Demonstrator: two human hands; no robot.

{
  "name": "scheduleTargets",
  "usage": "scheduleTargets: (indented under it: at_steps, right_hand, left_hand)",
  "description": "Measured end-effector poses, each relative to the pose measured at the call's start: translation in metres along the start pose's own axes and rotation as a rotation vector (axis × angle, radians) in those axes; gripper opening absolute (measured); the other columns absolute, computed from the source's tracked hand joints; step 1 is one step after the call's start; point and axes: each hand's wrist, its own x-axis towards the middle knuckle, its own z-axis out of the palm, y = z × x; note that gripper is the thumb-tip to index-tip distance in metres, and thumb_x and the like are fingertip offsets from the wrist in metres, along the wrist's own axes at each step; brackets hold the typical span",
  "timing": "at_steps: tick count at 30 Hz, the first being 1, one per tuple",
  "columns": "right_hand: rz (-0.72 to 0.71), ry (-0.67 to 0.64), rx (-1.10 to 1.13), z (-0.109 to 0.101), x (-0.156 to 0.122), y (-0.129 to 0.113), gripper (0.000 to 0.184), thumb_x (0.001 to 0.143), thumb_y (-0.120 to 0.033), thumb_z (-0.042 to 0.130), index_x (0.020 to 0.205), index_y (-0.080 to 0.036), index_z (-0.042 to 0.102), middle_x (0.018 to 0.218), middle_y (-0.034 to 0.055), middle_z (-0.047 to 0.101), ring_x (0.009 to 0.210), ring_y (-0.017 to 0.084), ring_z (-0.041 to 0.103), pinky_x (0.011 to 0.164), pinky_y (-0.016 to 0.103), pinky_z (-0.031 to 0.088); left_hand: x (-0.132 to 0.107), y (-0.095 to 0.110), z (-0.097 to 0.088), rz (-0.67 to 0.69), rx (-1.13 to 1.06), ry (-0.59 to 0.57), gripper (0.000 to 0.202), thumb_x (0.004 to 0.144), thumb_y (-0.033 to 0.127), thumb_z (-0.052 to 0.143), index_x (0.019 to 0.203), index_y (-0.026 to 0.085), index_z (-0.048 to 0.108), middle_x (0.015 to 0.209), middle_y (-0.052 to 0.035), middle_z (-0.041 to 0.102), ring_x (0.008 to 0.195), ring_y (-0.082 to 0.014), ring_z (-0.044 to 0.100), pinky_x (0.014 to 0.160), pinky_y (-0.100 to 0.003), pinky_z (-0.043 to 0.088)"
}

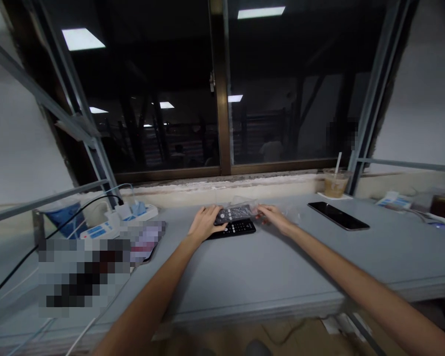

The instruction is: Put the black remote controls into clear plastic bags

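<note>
Both my arms reach out across a grey table [267, 267] toward the window. My left hand [204, 222] grips the left end of a black remote control [233, 214] that sits inside a clear plastic wrapper [241, 202]. My right hand [272, 216] pinches the right end of that wrapper. Directly beneath lies a second black device with rows of buttons [236, 229], flat on the table.
A black phone [338, 216] lies face up to the right. An iced drink with a straw [335, 183] stands by the window sill. White power strips with cables [114, 220] sit at the left, near a blue cup [65, 213]. More items rest at far right [443, 205].
</note>
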Motion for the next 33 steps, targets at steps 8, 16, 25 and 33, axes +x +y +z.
scheduleTargets:
  at_steps: [8, 16, 25, 33]
  right_hand:
    - [-0.020, -0.086, -0.043, -0.006, -0.001, 0.004, 0.029, 0.063, -0.044, 0.065, 0.073, -0.016, 0.068, 0.068, 0.0044, 0.063, 0.063, 0.014, 0.057, 0.046, 0.020, 0.038]
    - [-0.117, -0.192, -0.107, -0.001, -0.003, 0.001, 0.029, 0.062, -0.041, 0.068, 0.077, -0.016, 0.071, 0.098, 0.0082, 0.063, 0.061, 0.009, 0.052, 0.044, 0.018, 0.038]
    - [-0.118, -0.016, 0.104, -0.008, 0.006, 0.000, 0.031, 0.065, -0.042, 0.064, 0.085, -0.018, 0.068, 0.102, 0.0088, 0.062, 0.089, 0.021, 0.057, 0.053, 0.023, 0.045]
    - [0.006, 0.327, 0.448, -0.017, 0.017, 0.003, 0.025, 0.078, -0.035, 0.039, 0.086, -0.018, 0.055, 0.063, 0.0028, 0.059, 0.055, 0.015, 0.055, 0.050, 0.027, 0.044]
  left_hand:
    - [-0.002, 0.001, -0.005, 0.047, 0.052, 0.030, 0.039, 0.077, 0.041, 0.051, 0.107, 0.017, 0.050, 0.094, -0.0064, 0.060, 0.088, -0.0201, 0.056, 0.079, -0.030, 0.035]
    - [-0.002, -0.014, -0.004, 0.154, 0.124, 0.057, 0.040, 0.077, 0.042, 0.053, 0.108, 0.017, 0.053, 0.094, -0.0072, 0.058, 0.088, -0.0211, 0.054, 0.080, -0.031, 0.035]
    - [-0.006, -0.033, -0.014, 0.007, 0.111, 0.075, 0.045, 0.077, 0.044, 0.055, 0.110, 0.015, 0.050, 0.093, -0.0075, 0.057, 0.088, -0.0206, 0.053, 0.078, -0.031, 0.036]
    - [-0.014, -0.049, -0.012, -0.425, 0.099, 0.153, 0.022, 0.087, 0.029, 0.039, 0.100, 0.020, 0.054, 0.091, -0.0056, 0.058, 0.090, -0.0210, 0.054, 0.078, -0.034, 0.036]
